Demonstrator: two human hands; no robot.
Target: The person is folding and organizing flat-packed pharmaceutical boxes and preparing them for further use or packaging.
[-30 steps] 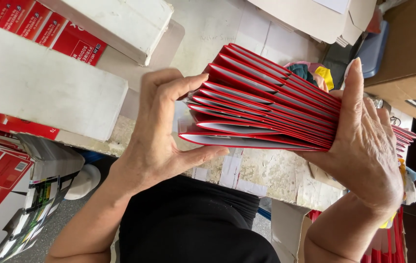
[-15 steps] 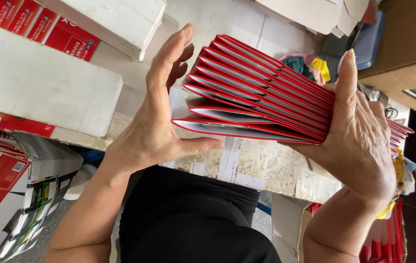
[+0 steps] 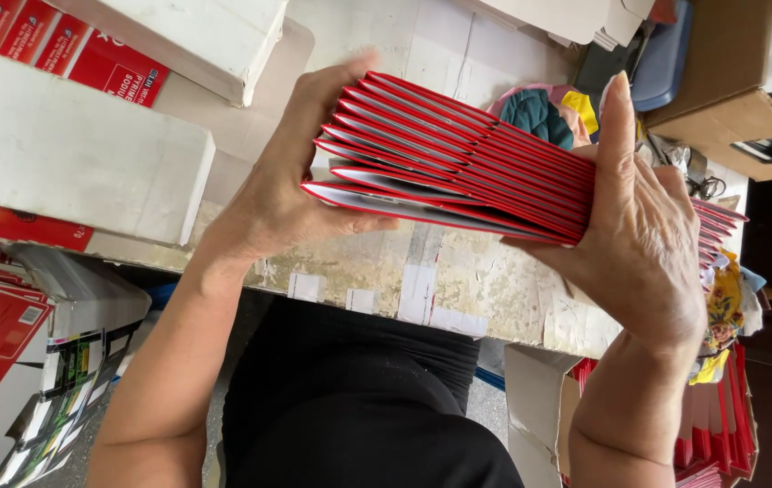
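I hold a fanned stack of several thin red-covered booklets [image 3: 458, 163] above a worn table edge [image 3: 494, 289]. My right hand [image 3: 644, 244] clamps the bound end of the stack, fingers pointing up along its right side. My left hand [image 3: 282, 194] presses flat against the loose, spread edges on the left, thumb under the lowest booklet. The booklets' white inner pages show between the red covers.
White boxes [image 3: 70, 154] with red printed cartons [image 3: 61, 45] stand at the left. Brown cardboard boxes [image 3: 729, 81] sit at the upper right, more red booklets [image 3: 720, 425] in a box at the lower right, and colourful cloth [image 3: 540, 113] lies behind the stack.
My left hand has shifted from curling round the loose edges to lying flat against them, squaring the stack. The stack sits slightly higher and its fan has tightened.
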